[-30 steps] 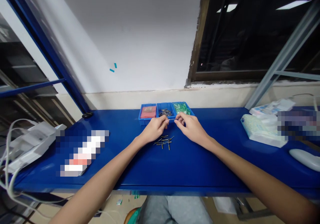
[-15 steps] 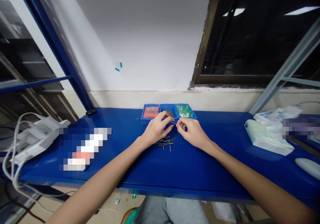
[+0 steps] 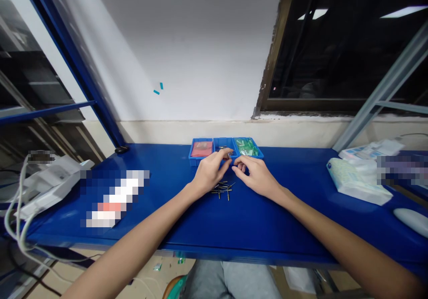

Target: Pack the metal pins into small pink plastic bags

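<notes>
My left hand (image 3: pixel 210 170) hovers just in front of the blue bins, fingers curled and thumb bent toward the index finger. Facing it, a small gap away, is my right hand (image 3: pixel 254 173), with its fingers bent in and its thumb near the index fingertip. Anything between the fingertips of either hand is hidden or too small to make out. Below and between the hands lies a loose pile of thin metal pins with thicker brass-coloured ends (image 3: pixel 223 190), resembling pop rivets. More such pieces lie in the middle blue bin (image 3: pixel 223 141), partly covered by my left hand.
The left bin holds pink packets (image 3: pixel 202 148), the right bin green packets (image 3: pixel 246 146). A tissue pack (image 3: pixel 357 183) and a white rounded object (image 3: pixel 413 222) lie at right. White cables (image 3: pixel 22 219) and a power strip (image 3: pixel 56 187) are at left, beside a blurred-out item (image 3: pixel 117 201).
A thin pin visible between my two hands earlier no longer shows. My right fingers have shifted slightly left and curled differently; the pile looks nearly the same.
</notes>
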Motion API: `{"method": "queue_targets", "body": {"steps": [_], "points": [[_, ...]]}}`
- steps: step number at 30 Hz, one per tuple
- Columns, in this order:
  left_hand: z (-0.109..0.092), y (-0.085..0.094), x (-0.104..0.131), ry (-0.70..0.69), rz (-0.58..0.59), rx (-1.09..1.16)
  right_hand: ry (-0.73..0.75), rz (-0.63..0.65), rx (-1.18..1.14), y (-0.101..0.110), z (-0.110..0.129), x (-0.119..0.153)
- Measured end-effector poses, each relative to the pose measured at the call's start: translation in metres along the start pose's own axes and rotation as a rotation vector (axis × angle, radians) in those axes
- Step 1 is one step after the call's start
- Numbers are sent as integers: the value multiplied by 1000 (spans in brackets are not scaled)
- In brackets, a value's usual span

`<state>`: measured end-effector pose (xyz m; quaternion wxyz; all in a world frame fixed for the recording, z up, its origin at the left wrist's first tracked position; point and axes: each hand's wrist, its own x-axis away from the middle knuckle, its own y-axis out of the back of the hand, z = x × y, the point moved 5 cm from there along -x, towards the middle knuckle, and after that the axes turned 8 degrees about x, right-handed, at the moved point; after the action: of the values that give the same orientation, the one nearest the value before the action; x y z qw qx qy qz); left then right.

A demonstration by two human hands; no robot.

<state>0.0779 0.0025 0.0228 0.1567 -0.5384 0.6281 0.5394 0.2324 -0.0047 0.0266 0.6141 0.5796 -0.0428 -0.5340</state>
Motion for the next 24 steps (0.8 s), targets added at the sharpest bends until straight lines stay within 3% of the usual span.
{"method": "queue_targets", "body": {"steps": [8,16,24], "points": [[2,-5,-1,37,2,106,-143,50,-183,-15,-9,1],[5,-11,3,-37,181,-26,-160,-39,-141,-8,-10,1],[6,-9,2,23,140,-56,-173,-20,-255,-4,-8,-1]]}}
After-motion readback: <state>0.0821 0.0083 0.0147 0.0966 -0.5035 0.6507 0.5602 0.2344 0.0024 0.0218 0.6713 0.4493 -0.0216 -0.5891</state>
